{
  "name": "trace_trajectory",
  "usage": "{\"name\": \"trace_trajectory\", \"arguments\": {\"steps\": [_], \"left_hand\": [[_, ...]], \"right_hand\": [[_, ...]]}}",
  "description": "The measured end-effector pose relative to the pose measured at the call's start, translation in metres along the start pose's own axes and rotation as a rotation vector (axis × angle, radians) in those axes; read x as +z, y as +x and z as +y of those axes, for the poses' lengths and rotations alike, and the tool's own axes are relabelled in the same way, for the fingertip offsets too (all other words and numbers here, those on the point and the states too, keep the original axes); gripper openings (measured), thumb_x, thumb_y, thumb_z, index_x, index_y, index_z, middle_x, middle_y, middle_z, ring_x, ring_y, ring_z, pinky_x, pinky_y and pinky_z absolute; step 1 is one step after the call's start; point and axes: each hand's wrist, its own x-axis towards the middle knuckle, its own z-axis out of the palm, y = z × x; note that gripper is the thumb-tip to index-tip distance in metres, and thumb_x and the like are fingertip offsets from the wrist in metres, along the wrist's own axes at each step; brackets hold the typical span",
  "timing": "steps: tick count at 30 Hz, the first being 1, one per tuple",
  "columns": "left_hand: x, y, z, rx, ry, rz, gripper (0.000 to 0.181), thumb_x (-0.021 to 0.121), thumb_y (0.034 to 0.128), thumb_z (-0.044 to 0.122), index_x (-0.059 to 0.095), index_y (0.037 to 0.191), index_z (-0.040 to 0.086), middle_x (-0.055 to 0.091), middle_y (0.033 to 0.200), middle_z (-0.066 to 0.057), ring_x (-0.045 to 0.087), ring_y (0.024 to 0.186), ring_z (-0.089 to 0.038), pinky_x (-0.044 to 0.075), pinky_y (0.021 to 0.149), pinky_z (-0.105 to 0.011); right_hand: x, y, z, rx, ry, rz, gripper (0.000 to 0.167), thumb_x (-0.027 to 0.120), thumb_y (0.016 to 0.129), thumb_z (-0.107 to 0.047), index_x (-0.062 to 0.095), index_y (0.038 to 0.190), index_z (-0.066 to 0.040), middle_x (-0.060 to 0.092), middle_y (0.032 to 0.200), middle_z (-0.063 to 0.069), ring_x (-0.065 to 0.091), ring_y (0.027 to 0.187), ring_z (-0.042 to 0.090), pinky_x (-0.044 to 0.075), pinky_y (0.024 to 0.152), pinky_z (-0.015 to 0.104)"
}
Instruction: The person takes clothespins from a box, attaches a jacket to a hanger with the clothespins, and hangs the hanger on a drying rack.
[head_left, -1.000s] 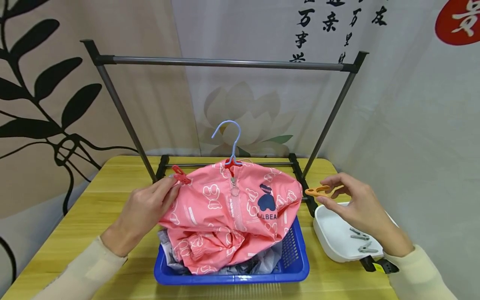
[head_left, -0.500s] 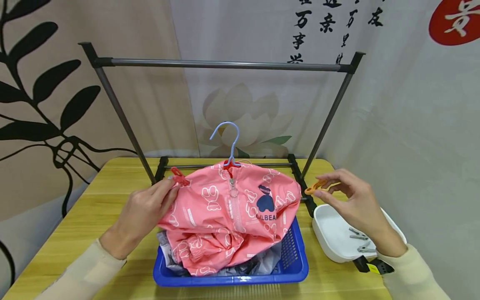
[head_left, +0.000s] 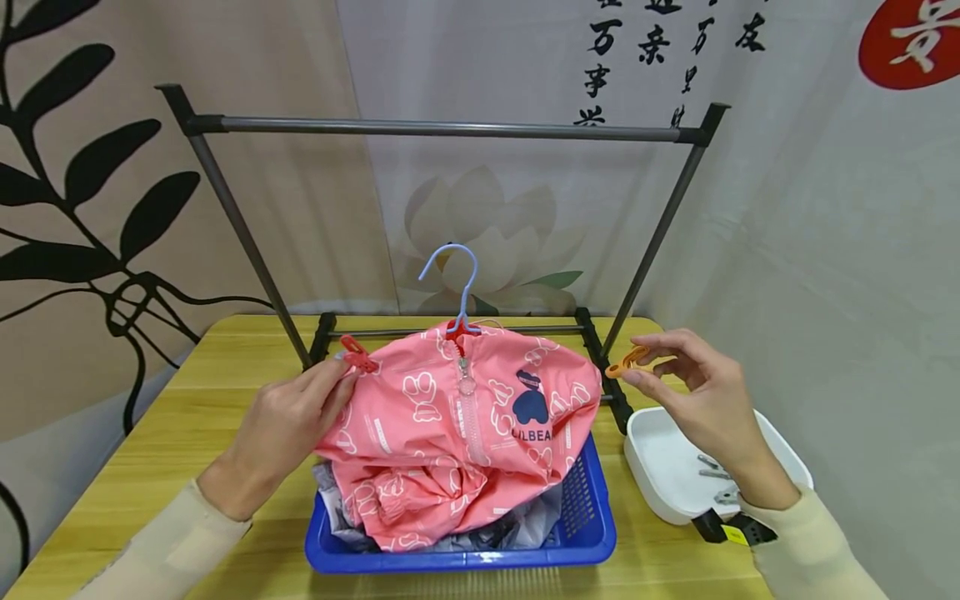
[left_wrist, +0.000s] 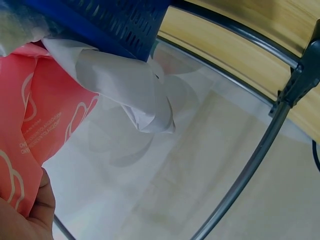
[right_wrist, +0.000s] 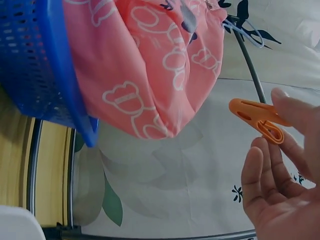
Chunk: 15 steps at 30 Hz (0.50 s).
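Note:
A pink jacket [head_left: 431,392] with white bear outlines and a front zipper lies spread on the blue basket [head_left: 461,562]. From its collar rises the hook of a light blue hanger [head_left: 468,283]. My left hand [head_left: 281,425] pinches the jacket's left-side shoulder; the left wrist view shows the thumb against the pink cloth [left_wrist: 30,115]. By those fingertips, a red clothespin [head_left: 358,354] sits on that shoulder. My right hand [head_left: 701,400] pinches an orange clothespin [right_wrist: 257,117] between thumb and fingers, apart from the jacket's right-side shoulder.
Behind the basket stands a dark metal rack [head_left: 450,127] on the wooden table [head_left: 232,400]. A white tray [head_left: 652,475] with several grey clips [head_left: 716,471] is at the right, partly under my right forearm. Grey clothes [head_left: 540,517] fill the basket beneath the jacket.
My right hand has shifted slightly left and up, and the orange clothespin has turned in its fingers. My left hand, the jacket and the red clothespin stay nearly where they were.

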Motion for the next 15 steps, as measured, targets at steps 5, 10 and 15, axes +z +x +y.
{"name": "trace_trajectory", "arguments": {"steps": [5,10,15], "left_hand": [[0.000,-0.001,0.000,0.000,-0.001,0.000,0.051,0.048,0.1268,0.038,0.071,0.117,-0.006,0.083,0.095,-0.021,0.083,0.068,-0.035,0.065,0.054,-0.040],[-0.001,-0.001,-0.001,0.006,0.000,0.005,0.051,0.048,0.1268,0.038,0.071,0.117,-0.007,0.083,0.095,-0.022,0.083,0.067,-0.035,0.065,0.054,-0.041],[-0.001,0.001,-0.001,0.011,-0.002,-0.004,0.052,0.048,0.1267,0.038,0.071,0.118,-0.007,0.083,0.096,-0.023,0.082,0.066,-0.035,0.064,0.053,-0.040]], "right_hand": [[0.003,0.003,-0.005,0.006,0.040,0.006,0.050,0.091,0.089,0.018,0.080,0.135,-0.002,0.082,0.126,-0.009,0.082,0.109,0.003,0.065,0.096,0.013],[0.008,0.006,-0.009,0.009,0.074,0.004,0.047,0.089,0.092,0.017,0.080,0.135,-0.001,0.085,0.127,-0.003,0.083,0.112,0.002,0.065,0.100,0.016],[0.012,0.008,-0.010,0.029,0.064,0.019,0.046,0.089,0.095,0.014,0.080,0.136,-0.003,0.085,0.125,-0.010,0.084,0.110,0.002,0.064,0.101,0.015]]}}
